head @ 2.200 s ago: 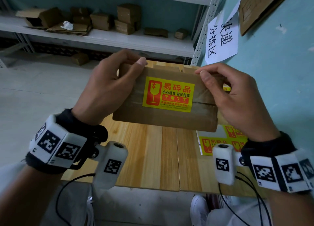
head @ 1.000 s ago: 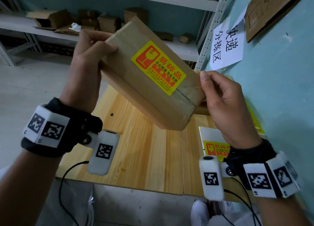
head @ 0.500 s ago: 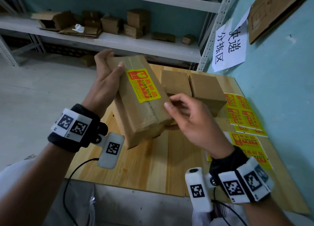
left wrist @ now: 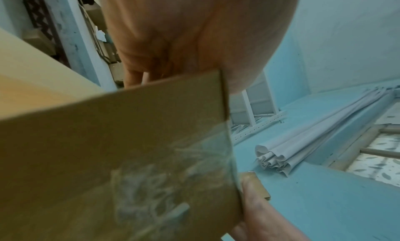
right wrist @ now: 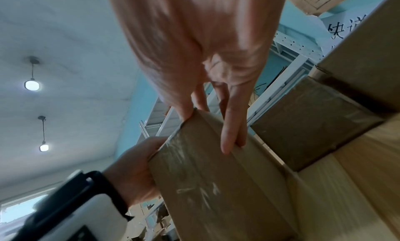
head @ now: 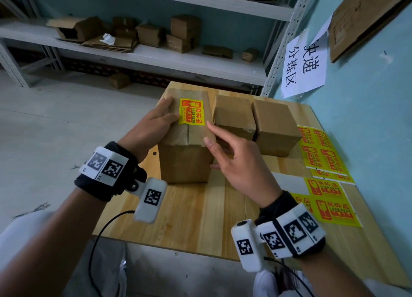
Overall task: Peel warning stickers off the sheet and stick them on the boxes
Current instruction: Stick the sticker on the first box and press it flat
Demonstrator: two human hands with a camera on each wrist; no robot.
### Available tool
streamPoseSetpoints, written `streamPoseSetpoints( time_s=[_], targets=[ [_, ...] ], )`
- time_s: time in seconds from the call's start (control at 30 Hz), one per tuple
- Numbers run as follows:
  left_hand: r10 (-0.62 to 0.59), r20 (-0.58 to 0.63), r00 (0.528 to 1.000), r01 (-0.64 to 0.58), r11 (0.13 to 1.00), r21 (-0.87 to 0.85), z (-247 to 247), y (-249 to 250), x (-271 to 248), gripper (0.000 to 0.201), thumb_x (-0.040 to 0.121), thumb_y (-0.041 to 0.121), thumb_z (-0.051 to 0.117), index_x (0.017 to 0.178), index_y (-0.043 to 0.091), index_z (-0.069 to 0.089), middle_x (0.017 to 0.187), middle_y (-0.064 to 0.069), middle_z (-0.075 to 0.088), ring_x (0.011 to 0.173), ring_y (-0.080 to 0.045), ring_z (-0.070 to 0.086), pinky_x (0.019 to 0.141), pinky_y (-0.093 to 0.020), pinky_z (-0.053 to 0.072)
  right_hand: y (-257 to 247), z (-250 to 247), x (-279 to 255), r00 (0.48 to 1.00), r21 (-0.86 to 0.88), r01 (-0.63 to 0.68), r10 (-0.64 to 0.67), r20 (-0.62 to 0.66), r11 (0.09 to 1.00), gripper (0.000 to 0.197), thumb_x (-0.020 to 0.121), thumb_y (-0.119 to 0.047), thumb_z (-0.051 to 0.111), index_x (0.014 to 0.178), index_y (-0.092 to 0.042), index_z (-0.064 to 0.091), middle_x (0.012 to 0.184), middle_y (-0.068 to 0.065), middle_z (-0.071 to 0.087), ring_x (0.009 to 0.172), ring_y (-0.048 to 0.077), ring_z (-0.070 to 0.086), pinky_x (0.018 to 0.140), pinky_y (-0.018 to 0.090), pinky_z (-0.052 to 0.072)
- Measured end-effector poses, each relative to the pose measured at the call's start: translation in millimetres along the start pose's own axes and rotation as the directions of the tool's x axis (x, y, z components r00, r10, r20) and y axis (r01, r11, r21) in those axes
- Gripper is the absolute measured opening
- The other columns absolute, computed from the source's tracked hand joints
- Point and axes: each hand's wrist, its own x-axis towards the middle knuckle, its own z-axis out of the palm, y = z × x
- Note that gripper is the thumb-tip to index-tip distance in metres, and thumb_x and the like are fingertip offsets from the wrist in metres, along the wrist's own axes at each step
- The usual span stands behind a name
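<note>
A taped cardboard box (head: 185,160) stands on the wooden table (head: 189,218), with a yellow-and-red warning sticker (head: 191,114) on its top face. My left hand (head: 153,127) holds its top left edge, fingers laid over the top beside the sticker. My right hand (head: 231,160) touches the box's right side with straight fingers (right wrist: 229,128), thumb at the near top corner. In the right wrist view the box (right wrist: 216,185) fills the lower middle, with the left hand (right wrist: 134,173) wrapped on its far corner. In the left wrist view the box's side (left wrist: 108,159) fills the frame.
Two plain boxes (head: 234,116) (head: 275,127) stand side by side just right of the stickered one. Sticker sheets (head: 323,154) (head: 330,205) lie along the table's right edge by the blue wall. A shelf (head: 145,55) with cardboard boxes runs behind; a paper sign (head: 305,67) hangs on the wall.
The stickered box came down from being held up and tilted in both hands; it now stands on the table left of the two plain boxes. My right hand has loosened to straight fingers.
</note>
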Motion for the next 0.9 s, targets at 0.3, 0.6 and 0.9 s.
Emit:
streamPoseSetpoints(
  time_s=[0.3,0.6,0.9],
  targets=[
    [0.089,0.024,0.996,-0.091,0.991,0.102,-8,-4,2,0.043,0.103,0.027,0.042,0.146,0.034,0.04,0.162,0.008,0.014,0.147,-0.014,0.016,0.119,-0.035,0.018,-4,7,33,0.998,-0.161,-0.032,0.024,-0.05,0.986,0.054,0.101,-0.046,0.051,0.149,-0.021,0.046,0.073,0.004,0.07,0.056,0.035,0.063,0.05,0.047,0.055],
    [0.145,-0.021,0.989,-0.143,0.987,0.076,-10,-15,8,0.037,0.105,0.027,0.037,0.139,0.034,0.047,0.15,0.003,0.036,0.135,-0.017,0.035,0.105,-0.03,0.032,2,13,74,0.993,-0.25,-0.058,0.031,-0.11,0.966,0.051,0.102,-0.045,0.051,0.146,-0.02,0.05,0.119,0.013,0.072,0.061,0.022,0.07,0.041,0.016,0.043],
    [0.148,-0.056,0.987,-0.144,0.987,0.067,-4,-18,9,0.042,0.104,0.023,0.039,0.144,0.034,0.041,0.151,0.0,0.036,0.133,-0.016,0.037,0.092,-0.025,0.035,10,18,101,0.974,-0.347,-0.115,0.037,-0.222,0.931,0.049,0.1,-0.051,0.051,0.139,-0.023,0.058,0.1,0.003,0.072,0.084,0.015,0.065,0.069,0.026,0.047]
  ],
)
